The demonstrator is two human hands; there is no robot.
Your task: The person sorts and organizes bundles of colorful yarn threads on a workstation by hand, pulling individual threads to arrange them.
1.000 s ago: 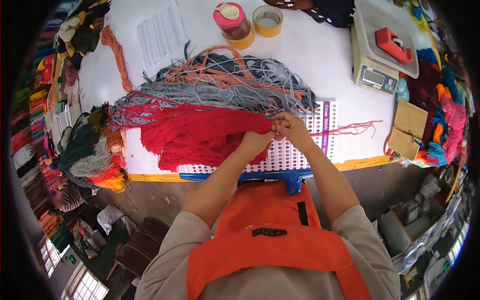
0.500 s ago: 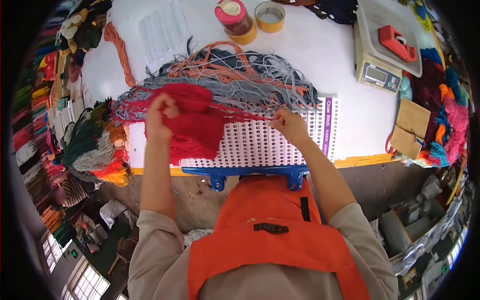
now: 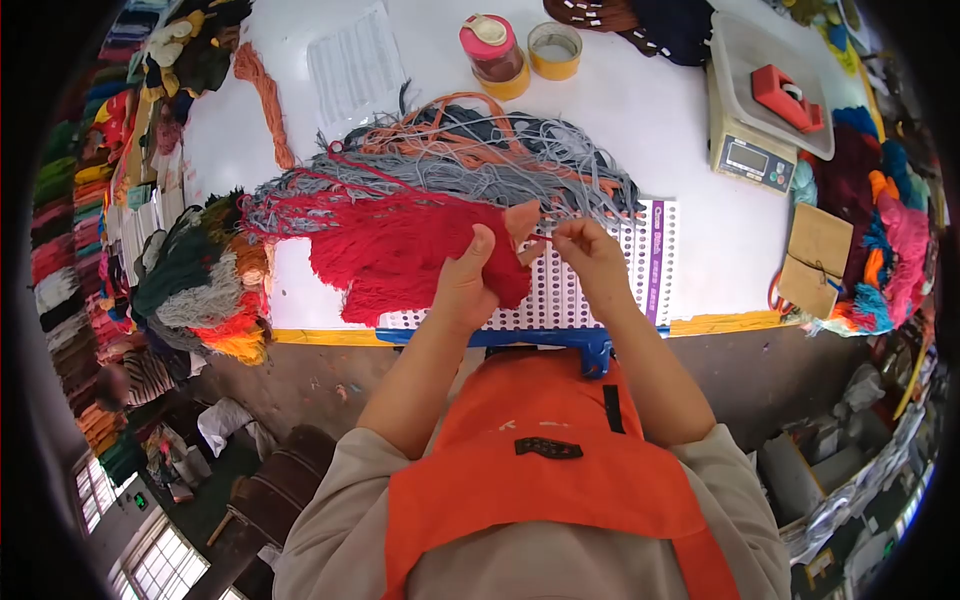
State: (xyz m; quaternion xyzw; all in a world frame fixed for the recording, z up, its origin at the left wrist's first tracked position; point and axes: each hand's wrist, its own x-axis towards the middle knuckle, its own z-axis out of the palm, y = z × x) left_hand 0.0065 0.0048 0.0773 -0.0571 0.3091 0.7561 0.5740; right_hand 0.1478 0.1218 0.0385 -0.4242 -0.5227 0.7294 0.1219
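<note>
A thick bundle of red yarn (image 3: pixel 390 250) spreads over the left part of a white card with rows of holes (image 3: pixel 575 290). My left hand (image 3: pixel 468 275) grips the bundle's right end, thumb up, fingers partly hidden by the yarn. Just to the right, my right hand (image 3: pixel 590 258) pinches a red strand above the card. Grey yarn (image 3: pixel 440 165) mixed with orange strands lies behind the red bundle. A blue clamp bar (image 3: pixel 550 338) runs along the card's near edge.
A scale (image 3: pixel 750 160) with a tray and red tape dispenser (image 3: pixel 785 97) stands back right. Two round containers, one a pink-lidded jar (image 3: pixel 492 55), sit at the back. Mixed yarn (image 3: pixel 200 285) lies left, a brown card (image 3: pixel 817 262) right. An orange skein (image 3: pixel 263 105) is back left.
My left hand has moved right and nearer my body, close to my right hand. The red bundle has come rightward with it and lies spread over more of the card.
</note>
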